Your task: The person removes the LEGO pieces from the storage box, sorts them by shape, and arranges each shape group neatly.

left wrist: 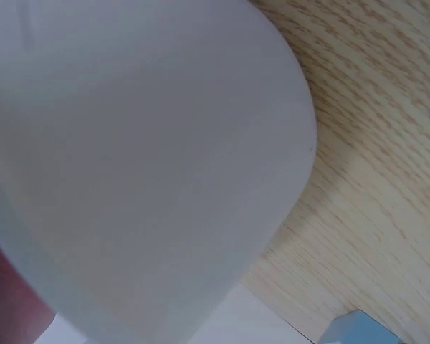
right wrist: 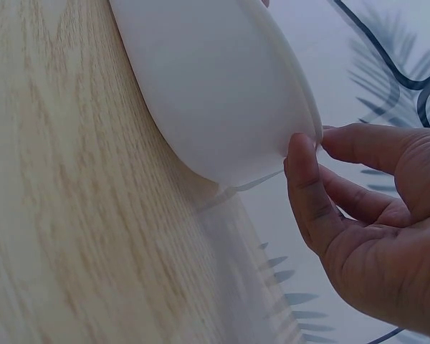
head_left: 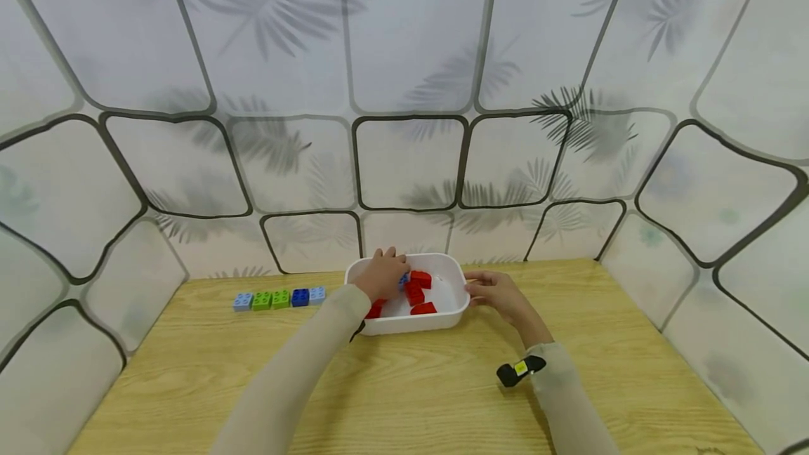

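Observation:
A white plastic tub stands on the table with several red toy bricks and a blue brick inside. My left hand reaches down into its left half, right beside the blue brick. Its fingertips are partly hidden, so whether it grips a brick does not show. At the tub's right end, my right hand pinches the rim between thumb and finger, seen closely in the right wrist view on the tub's wall. The left wrist view is mostly filled by the tub's outer wall.
Left of the tub, light blue, green and dark blue bricks lie in a row on the wooden table. A patterned curtain-like wall rises behind the table and along both sides.

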A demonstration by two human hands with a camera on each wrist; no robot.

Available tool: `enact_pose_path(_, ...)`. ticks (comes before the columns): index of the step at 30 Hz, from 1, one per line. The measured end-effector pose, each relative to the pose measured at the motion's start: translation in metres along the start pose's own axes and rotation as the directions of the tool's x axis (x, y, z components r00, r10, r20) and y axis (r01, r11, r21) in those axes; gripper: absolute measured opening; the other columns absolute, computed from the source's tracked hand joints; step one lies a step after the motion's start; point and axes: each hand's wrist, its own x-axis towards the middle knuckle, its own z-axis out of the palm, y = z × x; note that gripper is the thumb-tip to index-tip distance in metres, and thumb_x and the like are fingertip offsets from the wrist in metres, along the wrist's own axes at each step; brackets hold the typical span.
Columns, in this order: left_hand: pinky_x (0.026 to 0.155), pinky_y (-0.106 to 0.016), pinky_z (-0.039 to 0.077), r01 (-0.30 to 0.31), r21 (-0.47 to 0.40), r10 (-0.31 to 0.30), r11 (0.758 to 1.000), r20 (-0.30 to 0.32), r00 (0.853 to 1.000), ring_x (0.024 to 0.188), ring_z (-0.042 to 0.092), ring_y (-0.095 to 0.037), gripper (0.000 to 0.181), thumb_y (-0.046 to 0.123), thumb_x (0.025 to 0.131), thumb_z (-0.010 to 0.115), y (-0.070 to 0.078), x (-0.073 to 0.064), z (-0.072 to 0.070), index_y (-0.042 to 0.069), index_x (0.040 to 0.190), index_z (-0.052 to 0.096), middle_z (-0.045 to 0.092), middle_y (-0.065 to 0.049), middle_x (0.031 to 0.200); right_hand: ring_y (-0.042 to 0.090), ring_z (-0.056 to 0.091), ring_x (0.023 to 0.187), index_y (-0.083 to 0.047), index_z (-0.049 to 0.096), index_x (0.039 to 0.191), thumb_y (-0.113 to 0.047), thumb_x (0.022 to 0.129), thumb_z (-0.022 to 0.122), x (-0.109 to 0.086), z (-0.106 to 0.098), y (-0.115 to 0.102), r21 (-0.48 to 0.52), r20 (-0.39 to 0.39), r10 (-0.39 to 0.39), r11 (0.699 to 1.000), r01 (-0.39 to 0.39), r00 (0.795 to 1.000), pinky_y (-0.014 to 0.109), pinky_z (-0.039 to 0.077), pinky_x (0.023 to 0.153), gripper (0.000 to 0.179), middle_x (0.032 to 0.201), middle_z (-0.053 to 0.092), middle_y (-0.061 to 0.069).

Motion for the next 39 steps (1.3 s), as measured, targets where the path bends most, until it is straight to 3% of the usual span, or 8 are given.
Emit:
enact_pose_path(5,0.095,-0.042,0.041,0.006,-0.031,-0.006,1.0,-0.004,1.0,0.105,0.052,-0.022,0.022,0.023,0.089,0.078,-0.004,-0.0008,0.005,0.018,0.109,0.071,0.071,0.0,0.116,0.009,0.068,0.083,0.015,0.051,0.139,-0.004,0.1,0.061,-0.0002,0.0012,-0.0003,-0.011,-0.002,0.0,1.0,0.0,1.0,0.024,0.058,0.076,0.044,0.123,0.067,0.026)
enact_pose_path(11,0.098,-0.043,0.04,0.047,-0.093,-0.043,0.995,0.042,0.998,0.104,0.051,-0.021,0.024,0.015,0.085,0.079,-0.0079,-0.0015,0.0054,0.019,0.106,0.07,0.073,0.002,0.11,0.01,0.069,0.083,0.015,0.052,0.138,-0.004,0.1,0.062,0.0,0.0001,-0.0007,-0.009,-0.006,-0.002,1.0,0.002,1.0,0.025,0.058,0.075,0.045,0.119,0.069,0.023)
enact_pose_path(19,0.103,-0.045,0.04,0.019,-0.109,-0.014,0.994,0.044,0.999,0.112,0.052,-0.023,0.032,0.012,0.085,0.078,-0.0075,-0.0051,0.0011,0.023,0.115,0.074,0.07,0.001,0.125,0.011,0.069,0.086,0.014,0.052,0.139,-0.007,0.1,0.063,0.0002,-0.001,-0.0009,-0.021,0.001,-0.003,1.0,0.003,1.0,0.026,0.059,0.077,0.046,0.121,0.068,0.023)
enact_pose_path(32,0.097,-0.042,0.042,-0.081,0.026,0.081,0.996,0.007,0.997,0.108,0.053,-0.023,0.025,0.007,0.087,0.076,-0.0022,-0.0036,0.0002,0.025,0.103,0.079,0.069,0.0,0.113,0.009,0.068,0.084,0.014,0.052,0.139,-0.007,0.1,0.063,0.0001,0.001,-0.0012,-0.011,-0.005,-0.002,1.0,0.002,1.0,0.025,0.058,0.076,0.046,0.119,0.07,0.019)
enact_pose_path(39,0.095,-0.042,0.041,-0.087,0.01,0.087,0.996,-0.024,0.996,0.103,0.053,-0.022,0.018,0.011,0.086,0.078,-0.0038,-0.0008,0.0017,0.021,0.101,0.077,0.069,0.001,0.106,0.01,0.069,0.086,0.012,0.054,0.138,-0.009,0.099,0.064,-0.0008,-0.0002,-0.0005,-0.017,0.001,-0.008,1.0,0.008,1.0,0.025,0.059,0.077,0.045,0.12,0.07,0.018)
